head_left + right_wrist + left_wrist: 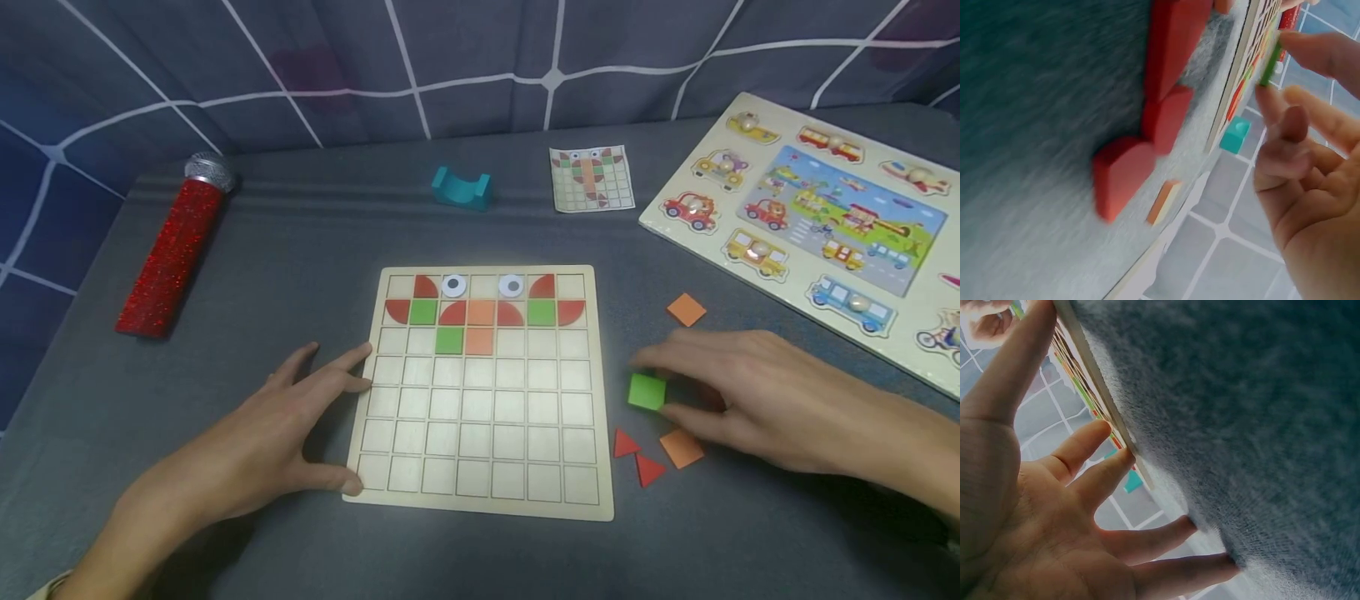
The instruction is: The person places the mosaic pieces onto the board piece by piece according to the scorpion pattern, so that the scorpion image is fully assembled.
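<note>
My right hand [750, 396] pinches a green square tile [647, 392] between thumb and fingertips, just right of the wooden grid board [480, 508]. The right wrist view shows that green tile [1270, 66] edge-on. With fingers spread, my left hand [262, 446] touches the board's left edge, its thumb by the near-left corner. In the board's upper rows sit red quarter-circles [424, 287], green squares [423, 312], orange squares [480, 341] and two eye discs [453, 286]. Beside the right hand lie orange tiles [682, 449] and two red triangles [649, 470].
A printed pattern card [592, 180] and a teal curved stand [461, 190] lie behind the board. At the left is a glittery red microphone [172, 258]. A vehicle peg puzzle [712, 242] occupies the far right. Grid-patterned cloth [480, 83] hangs along the back.
</note>
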{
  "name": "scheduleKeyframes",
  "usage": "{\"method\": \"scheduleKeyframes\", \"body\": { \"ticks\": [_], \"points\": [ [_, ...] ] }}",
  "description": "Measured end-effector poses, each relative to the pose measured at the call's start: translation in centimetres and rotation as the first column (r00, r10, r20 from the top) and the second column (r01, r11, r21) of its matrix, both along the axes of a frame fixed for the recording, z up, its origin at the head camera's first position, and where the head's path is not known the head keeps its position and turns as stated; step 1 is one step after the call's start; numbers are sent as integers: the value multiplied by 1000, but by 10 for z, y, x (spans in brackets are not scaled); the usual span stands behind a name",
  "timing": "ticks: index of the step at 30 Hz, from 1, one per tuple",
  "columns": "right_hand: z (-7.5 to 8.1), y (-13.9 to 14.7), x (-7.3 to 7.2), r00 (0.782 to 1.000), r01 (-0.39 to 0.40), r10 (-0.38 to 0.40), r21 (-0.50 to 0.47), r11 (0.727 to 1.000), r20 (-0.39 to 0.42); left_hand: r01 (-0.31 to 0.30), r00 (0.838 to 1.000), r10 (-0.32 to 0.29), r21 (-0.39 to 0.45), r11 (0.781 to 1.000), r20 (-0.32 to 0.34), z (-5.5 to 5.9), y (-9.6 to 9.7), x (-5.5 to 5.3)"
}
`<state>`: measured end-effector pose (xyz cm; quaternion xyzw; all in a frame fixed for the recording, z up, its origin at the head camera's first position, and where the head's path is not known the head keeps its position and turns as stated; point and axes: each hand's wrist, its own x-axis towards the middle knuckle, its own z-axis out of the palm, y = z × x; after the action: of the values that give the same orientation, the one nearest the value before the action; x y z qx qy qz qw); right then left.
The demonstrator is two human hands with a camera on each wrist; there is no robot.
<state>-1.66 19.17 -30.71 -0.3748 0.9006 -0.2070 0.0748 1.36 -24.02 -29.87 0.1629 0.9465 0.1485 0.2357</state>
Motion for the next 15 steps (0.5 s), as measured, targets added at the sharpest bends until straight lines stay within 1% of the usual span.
{"method": "scheduleKeyframes", "body": {
  "ticks": [2, 5, 10, 12, 15],
  "points": [
    [4, -5, -2, 1000, -22, 21, -57, 998, -13, 4, 1000, -4, -1, 1000, -2, 0, 0, 0],
    [8, -16, -5, 999, -46, 46, -112, 993, -4, 11, 1000, -12, -5, 1000, -8, 1, 0, 0],
    [9, -37, -15, 998, -67, 68, -102, 993, 10, 0, 1000, 0, -15, 1000, 0, 0, 1, 0],
    [8, -46, -20, 996, -89, 89, -103, 991, -4, -7, 1000, 7, -17, 1000, 6, 0, 1, -1],
    [5, -59, -25, 993, -119, 118, -130, 984, -18, -12, 1000, 12, -17, 1000, 10, 0, 1, -1]
  ]
}}
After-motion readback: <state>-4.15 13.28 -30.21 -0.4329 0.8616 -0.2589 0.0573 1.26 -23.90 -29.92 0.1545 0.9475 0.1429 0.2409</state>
